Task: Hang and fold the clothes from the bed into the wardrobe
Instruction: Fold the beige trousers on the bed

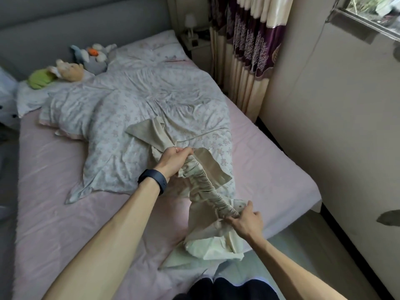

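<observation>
Beige garment [207, 187]: thin woven cloth, 1 edge gathered into a ruched elastic band. The band is pulled taut between 2 hands above the near right corner of the bed [54, 169].

Left hand [175, 161]: arm reaches forward over the bed, back of hand up. Its fingers are curled tight round the far end of the band. Ring on 1 finger, dark wristband [153, 180] on the wrist.

Right hand [246, 221]: nearer the bed's foot edge, fingers and thumb pinching the near end of the band.

The band runs straight from the left fingers to the right fingers. A flap trails past the left hand onto the duvet [140, 100]. The remainder hangs below the right hand and pools on the bed's foot edge.

Bed: smooth pink sheet. The duvet is floral and crumpled, lying across the bed's middle. Soft toys [69, 70] sit at the bed's head against a grey padded headboard [86, 22]. A purple-and-cream patterned curtain [249, 50] hangs along the bed's right side.
</observation>
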Available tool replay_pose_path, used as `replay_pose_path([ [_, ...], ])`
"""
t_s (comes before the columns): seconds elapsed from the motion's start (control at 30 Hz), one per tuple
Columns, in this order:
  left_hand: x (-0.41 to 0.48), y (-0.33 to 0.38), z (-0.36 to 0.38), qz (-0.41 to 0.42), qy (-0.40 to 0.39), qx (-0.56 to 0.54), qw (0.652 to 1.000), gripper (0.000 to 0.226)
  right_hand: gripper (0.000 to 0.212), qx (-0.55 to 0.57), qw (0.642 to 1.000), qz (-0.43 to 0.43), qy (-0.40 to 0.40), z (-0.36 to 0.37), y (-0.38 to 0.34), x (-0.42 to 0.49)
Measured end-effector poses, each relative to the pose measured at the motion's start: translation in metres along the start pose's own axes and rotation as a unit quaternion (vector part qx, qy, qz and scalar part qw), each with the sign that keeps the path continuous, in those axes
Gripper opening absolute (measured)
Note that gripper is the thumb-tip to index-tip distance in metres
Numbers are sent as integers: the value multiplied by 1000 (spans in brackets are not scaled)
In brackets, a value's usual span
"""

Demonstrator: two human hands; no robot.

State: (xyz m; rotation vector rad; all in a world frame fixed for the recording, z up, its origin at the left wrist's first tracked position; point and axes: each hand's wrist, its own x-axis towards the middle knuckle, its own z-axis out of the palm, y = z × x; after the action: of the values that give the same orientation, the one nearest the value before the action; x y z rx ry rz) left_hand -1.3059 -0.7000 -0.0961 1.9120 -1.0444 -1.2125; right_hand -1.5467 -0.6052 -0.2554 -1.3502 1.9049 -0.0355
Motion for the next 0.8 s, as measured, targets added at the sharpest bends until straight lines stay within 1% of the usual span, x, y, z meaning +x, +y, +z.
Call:
replay_pose_path([
  [0.03,-7,2,1,9,11,8,1000,19,73,-10,1000,5,-6,-5,2,4],
  [0.07,-15,4,1,20,26,17,999,13,53,-29,999,-12,-11,-12,3,5],
  [0.1,-23,6,-1,34,37,26,998,12,37,-39,998,-38,-11,-19,3,7],
  [0.17,-40,11,-10,62,36,53,996,11,23,-8,996,-88,8,-37,-2,9],
  [0.2,-47,14,-16,67,32,76,994,15,21,21,994,-110,22,-49,-6,11],
  [0.27,-66,22,-26,70,38,123,989,33,19,58,984,-159,55,-85,-16,13],
  [0.33,-85,33,-38,73,37,136,987,50,17,72,969,-217,89,-127,-33,9],
  [0.37,-94,41,-44,71,35,144,986,53,15,76,958,-253,112,-149,-42,7],
  [0.4,-101,47,-50,72,37,152,985,58,15,80,944,-288,138,-168,-50,3],
  [0.47,-124,63,-61,95,51,150,983,70,26,72,916,-344,191,-210,-64,-17],
  [0.5,-132,71,-66,109,73,163,978,75,29,62,906,-364,206,-229,-73,-26],
  [0.53,-141,79,-71,126,107,192,967,70,29,50,897,-385,213,-245,-81,-34],
  [0.57,-154,89,-76,147,155,223,951,57,28,36,885,-410,218,-263,-89,-45],
  [0.6,-166,98,-81,169,203,243,933,39,28,18,875,-431,221,-279,-97,-57],
  [0.63,-180,110,-86,189,243,252,918,31,28,5,866,-447,223,-294,-108,-69],
  [0.7,-204,133,-98,233,307,249,889,43,30,-14,847,-476,236,-319,-128,-91],
  [0.73,-214,143,-106,254,334,240,875,44,30,-22,834,-492,249,-329,-137,-104],
  [0.8,-238,165,-124,281,378,204,858,44,27,-43,793,-529,300,-348,-157,-131],
])
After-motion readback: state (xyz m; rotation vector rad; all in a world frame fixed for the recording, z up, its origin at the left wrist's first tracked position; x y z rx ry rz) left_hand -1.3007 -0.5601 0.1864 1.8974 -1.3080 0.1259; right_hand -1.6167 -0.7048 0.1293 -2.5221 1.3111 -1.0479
